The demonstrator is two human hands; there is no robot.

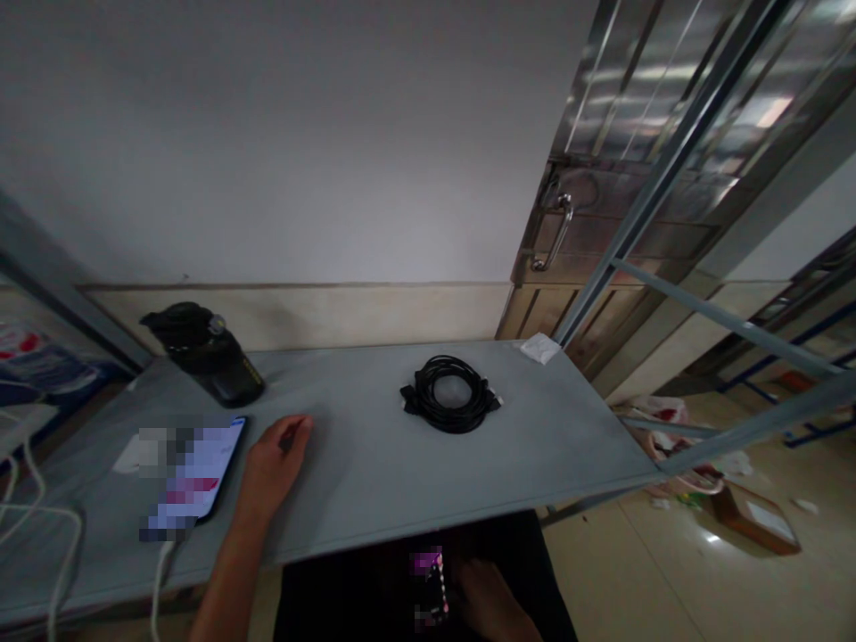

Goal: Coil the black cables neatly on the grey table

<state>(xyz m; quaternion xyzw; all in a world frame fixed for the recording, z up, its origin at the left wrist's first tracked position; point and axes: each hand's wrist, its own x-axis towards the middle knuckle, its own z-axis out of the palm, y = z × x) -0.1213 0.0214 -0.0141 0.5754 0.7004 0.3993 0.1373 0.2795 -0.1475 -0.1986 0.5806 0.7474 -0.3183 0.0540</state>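
My left hand rests on the grey table with its fingers curled loosely together; nothing shows in them. Just left of it lies a phone with a lit screen, a white cable at its lower end. My right hand is low over my dark lap, in shadow, and its fingers are hard to make out. Close beside that hand is a dark object with a purple lit patch and a beaded edge, partly blurred. A coiled black cable with plugs on its ends lies on the table, apart from both hands.
A dark bottle stands at the table's back left. A folded white tissue lies at the back right corner. White cables hang at the left. A metal frame post rises at the right, beyond it a bin and a box.
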